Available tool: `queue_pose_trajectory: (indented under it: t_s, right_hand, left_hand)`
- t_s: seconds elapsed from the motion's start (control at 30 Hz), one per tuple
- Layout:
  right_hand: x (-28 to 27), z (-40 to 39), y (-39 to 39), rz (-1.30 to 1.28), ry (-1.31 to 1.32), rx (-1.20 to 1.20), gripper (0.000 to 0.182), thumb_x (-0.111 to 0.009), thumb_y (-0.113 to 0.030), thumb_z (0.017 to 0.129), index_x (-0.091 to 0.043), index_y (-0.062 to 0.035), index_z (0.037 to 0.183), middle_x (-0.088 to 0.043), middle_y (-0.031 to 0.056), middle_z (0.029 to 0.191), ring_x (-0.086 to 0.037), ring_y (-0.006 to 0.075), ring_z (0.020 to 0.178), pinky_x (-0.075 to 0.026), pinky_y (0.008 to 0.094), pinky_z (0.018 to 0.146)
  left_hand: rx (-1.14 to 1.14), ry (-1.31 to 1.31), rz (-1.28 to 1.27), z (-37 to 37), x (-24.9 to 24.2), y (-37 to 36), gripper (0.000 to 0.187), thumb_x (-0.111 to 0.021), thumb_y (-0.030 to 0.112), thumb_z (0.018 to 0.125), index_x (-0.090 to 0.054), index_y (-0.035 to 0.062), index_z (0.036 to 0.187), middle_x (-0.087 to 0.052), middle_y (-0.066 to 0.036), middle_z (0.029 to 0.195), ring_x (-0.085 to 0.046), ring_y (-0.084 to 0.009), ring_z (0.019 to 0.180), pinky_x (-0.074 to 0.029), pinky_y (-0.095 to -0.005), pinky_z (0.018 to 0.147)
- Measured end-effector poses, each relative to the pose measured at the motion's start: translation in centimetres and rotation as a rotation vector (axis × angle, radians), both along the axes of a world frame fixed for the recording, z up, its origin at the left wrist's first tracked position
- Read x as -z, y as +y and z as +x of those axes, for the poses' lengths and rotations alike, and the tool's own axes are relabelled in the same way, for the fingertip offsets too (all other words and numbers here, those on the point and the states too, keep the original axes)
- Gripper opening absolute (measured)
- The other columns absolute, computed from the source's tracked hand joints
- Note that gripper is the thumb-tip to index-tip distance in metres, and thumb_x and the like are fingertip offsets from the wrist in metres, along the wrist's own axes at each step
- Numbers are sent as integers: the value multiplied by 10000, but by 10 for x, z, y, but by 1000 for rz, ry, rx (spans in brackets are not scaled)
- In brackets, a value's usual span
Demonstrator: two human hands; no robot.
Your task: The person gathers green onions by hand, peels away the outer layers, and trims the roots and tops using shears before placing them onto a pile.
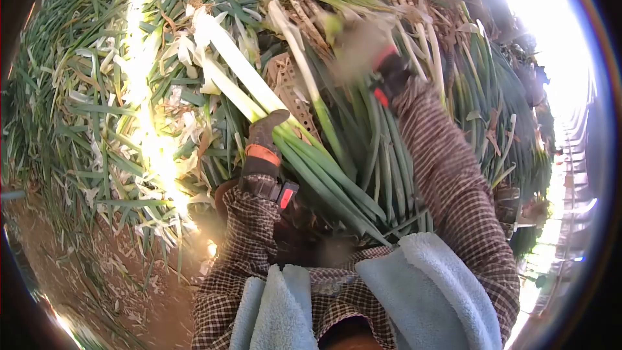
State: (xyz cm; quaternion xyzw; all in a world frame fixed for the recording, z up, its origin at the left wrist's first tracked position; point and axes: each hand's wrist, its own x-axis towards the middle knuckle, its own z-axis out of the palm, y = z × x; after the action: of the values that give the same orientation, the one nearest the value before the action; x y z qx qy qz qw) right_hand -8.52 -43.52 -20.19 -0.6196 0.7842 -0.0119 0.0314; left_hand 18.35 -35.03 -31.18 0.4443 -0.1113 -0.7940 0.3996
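Note:
My left hand (264, 135), in a dark glove with an orange cuff, is closed around a pair of thick long green onions (237, 69). Their peeled white ends point up and left, and the green leaves (330, 178) trail down toward my lap. My right hand (363, 52) is smeared by motion over the pile of unpeeled green onions (424, 42), to the right of a single stalk (299, 55). Its fingers cannot be made out. A perforated tan crate (289, 87) shows partly beneath the stalks, between the two hands.
Cut leaves and peelings (97, 116) cover the left side, crossed by a bright strip of sunlight. Brown soil (84, 253) shows at the lower left. More green onions (492, 91) with roots and dry skins lie at the right. A light blue towel (427, 279) hangs over my front.

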Motion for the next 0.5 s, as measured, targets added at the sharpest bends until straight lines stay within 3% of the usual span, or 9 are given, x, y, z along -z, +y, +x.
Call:
queue_pose_trajectory:
  t_s: [0.07,0.13,0.17,0.23,0.3,0.37,0.47,0.5]
  right_hand:
    - [-45,-2,-19,-299,188,78,409,-704,-430,781,-669,-119,1045,-685,160,892,-677,309,852,-541,442,736]
    - [-52,-12,-36,-625,508,-99,290,-672,-339,829,-649,-103,995,-671,132,826,-670,295,751,-528,449,724]
    - [-50,-11,-44,-473,445,-61,252,-665,-308,833,-645,-100,975,-666,114,798,-666,291,762,-521,449,733]
    - [-67,44,10,-70,144,-393,340,-600,-312,858,-641,-119,1135,-690,181,922,-682,320,870,-541,443,783]
    - [-37,91,40,259,115,-282,364,-592,-372,873,-664,-63,1052,-696,191,940,-687,332,856,-534,443,810]
    - [73,77,42,245,-196,18,387,-616,-421,854,-688,-54,952,-699,190,944,-680,351,874,-528,439,831]
    - [93,78,52,181,-153,58,428,-666,-433,812,-702,-35,965,-703,185,949,-680,340,892,-527,424,821]
    - [95,70,55,171,-355,69,423,-683,-407,808,-698,-30,999,-706,169,947,-682,311,885,-526,409,811]
  left_hand:
    - [-16,-1,39,0,-7,1,250,-750,90,745,-696,-14,966,-684,-128,850,-656,-267,661,-550,-393,608]
    - [-32,-2,66,-1,-10,0,259,-756,92,741,-690,-18,966,-682,-134,844,-655,-271,654,-551,-390,606]
    - [-42,-1,78,-2,-10,0,264,-759,94,740,-687,-19,967,-681,-136,841,-656,-272,651,-552,-389,606]
    - [-23,25,112,-5,-6,-1,296,-755,91,746,-660,-12,1007,-675,-137,866,-659,-278,683,-557,-388,615]
    - [41,55,146,-2,2,-5,356,-742,81,763,-612,6,1086,-665,-136,920,-665,-287,754,-567,-391,635]
    - [60,34,102,0,-4,-4,333,-734,88,773,-631,4,1077,-670,-119,933,-664,-273,785,-562,-382,674]
    - [39,-15,11,-1,-11,2,270,-734,99,777,-672,-3,1020,-680,-108,895,-666,-246,750,-558,-369,670]
    - [33,-29,-24,0,-14,4,246,-736,102,777,-689,-5,994,-685,-106,873,-668,-236,725,-557,-365,658]
